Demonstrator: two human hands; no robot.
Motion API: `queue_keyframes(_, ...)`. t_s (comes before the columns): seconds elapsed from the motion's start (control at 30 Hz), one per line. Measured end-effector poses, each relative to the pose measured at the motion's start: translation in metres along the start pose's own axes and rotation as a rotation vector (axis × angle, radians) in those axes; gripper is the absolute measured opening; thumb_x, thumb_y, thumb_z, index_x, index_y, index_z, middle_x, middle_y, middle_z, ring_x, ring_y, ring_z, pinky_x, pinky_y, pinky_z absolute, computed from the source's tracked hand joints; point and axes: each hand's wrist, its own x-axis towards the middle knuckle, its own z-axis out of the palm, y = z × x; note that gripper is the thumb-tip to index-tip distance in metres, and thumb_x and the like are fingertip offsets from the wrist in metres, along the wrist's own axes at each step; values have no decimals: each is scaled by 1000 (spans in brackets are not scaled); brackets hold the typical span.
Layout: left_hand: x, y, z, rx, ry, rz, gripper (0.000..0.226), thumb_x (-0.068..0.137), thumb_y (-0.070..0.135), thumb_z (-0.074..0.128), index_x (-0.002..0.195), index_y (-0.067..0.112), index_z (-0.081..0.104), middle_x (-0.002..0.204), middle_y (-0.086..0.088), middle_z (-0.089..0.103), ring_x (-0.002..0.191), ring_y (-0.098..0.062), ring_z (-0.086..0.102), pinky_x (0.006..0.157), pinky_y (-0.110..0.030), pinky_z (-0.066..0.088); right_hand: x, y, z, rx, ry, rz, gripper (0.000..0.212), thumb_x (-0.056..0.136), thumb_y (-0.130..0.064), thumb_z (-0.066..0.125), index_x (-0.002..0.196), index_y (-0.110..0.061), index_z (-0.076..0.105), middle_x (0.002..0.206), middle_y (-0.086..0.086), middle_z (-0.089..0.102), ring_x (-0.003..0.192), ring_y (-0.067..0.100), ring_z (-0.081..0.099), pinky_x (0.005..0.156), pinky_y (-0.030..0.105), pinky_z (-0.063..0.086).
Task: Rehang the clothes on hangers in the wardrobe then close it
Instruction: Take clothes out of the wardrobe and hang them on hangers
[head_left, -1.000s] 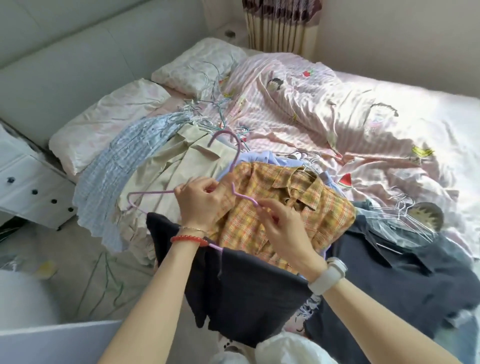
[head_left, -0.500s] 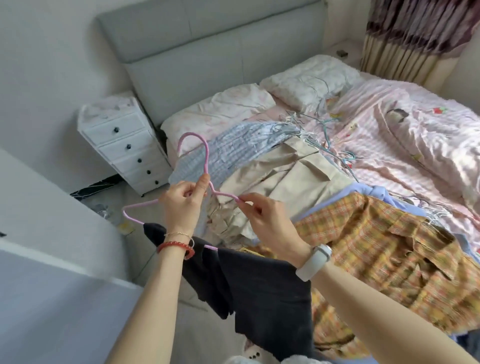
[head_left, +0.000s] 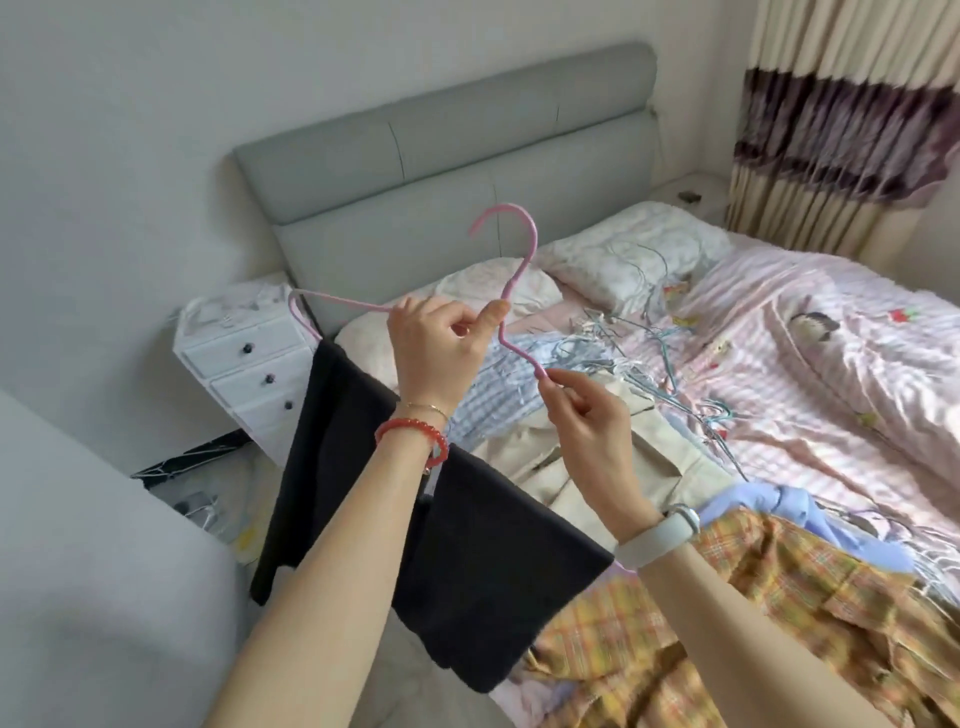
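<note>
Holding a pink hanger (head_left: 511, 291) up over the bed's near-left edge, hook pointing up toward the grey headboard (head_left: 441, 156), long axis slanting left-high to right-low. Draping a black garment (head_left: 467, 545) across its bar. Gripping the neck with left hand (head_left: 436, 348); pinching the right tip with right hand (head_left: 592, 431). Sitting left of the bed (head_left: 831, 332): white nightstand (head_left: 244, 353).
</note>
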Motion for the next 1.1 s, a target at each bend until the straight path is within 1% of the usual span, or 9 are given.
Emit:
queue_keyframes(0.1,38,29,66,57,-64,11,44,81,51,58,65,11,67,79,2,63,90,-18,55,108,-42,19,54,13,-42,8,84,-28,10,89,-15,58,84,-22,64,49,-6,38,49,9,31,47,23,25)
queue_keyframes(0.2,50,45,143,127,-186,-65,32,88,44,53,97,18,68,121,1,56,123,-16,42,113,-53,3,105,56,-85,-101,142,9,9,90,-15,56,88,-12,64,48,-5,39,42,5,32,43,16,24)
queue_keyframes(0.3,22,34,213,211,-457,-174,41,93,40,43,129,22,48,144,1,34,137,-16,21,111,-55,0,147,130,-130,-349,150,160,21,92,-15,51,105,-3,63,70,13,64,66,20,60,61,28,38)
queue_keyframes(0.37,-19,9,246,308,-705,-247,48,95,43,36,139,25,33,152,0,19,141,-18,9,111,-55,-4,161,188,-158,-509,142,301,27,92,-11,46,113,-1,59,97,24,66,94,37,60,77,36,40)
queue_keyframes(0.43,-67,-23,267,374,-912,-321,54,95,44,34,144,28,20,156,0,5,143,-21,0,111,-55,-4,164,242,-179,-616,141,405,32,90,-7,42,120,-3,55,110,24,62,102,41,56,79,38,40)
queue_keyframes(0.67,-174,-95,279,592,-1354,-542,65,93,53,32,146,36,-1,156,1,-13,142,-27,-14,112,-54,-4,156,336,-219,-656,-64,613,46,82,3,37,126,-7,47,106,22,54,100,40,53,79,34,39)
queue_keyframes(0.77,-167,-99,287,611,-1362,-499,64,93,54,31,146,35,1,156,0,-9,142,-26,-13,112,-54,-5,152,346,-225,-778,-189,695,48,85,-6,42,133,-6,38,125,25,50,113,41,46,95,42,36)
queue_keyframes(0.87,-146,-93,287,600,-1250,-432,61,94,50,32,146,33,7,157,-1,-5,143,-25,-10,112,-54,-5,149,339,-217,-956,-218,638,52,89,-16,41,139,-9,31,148,15,27,136,34,20,111,42,19)
queue_keyframes(1.1,-108,-94,213,740,-937,-301,55,96,36,34,146,27,15,156,-5,5,143,-24,0,112,-54,-2,136,272,-130,-1029,-379,297,52,94,-23,38,143,-13,26,153,10,19,141,29,10,114,45,10)
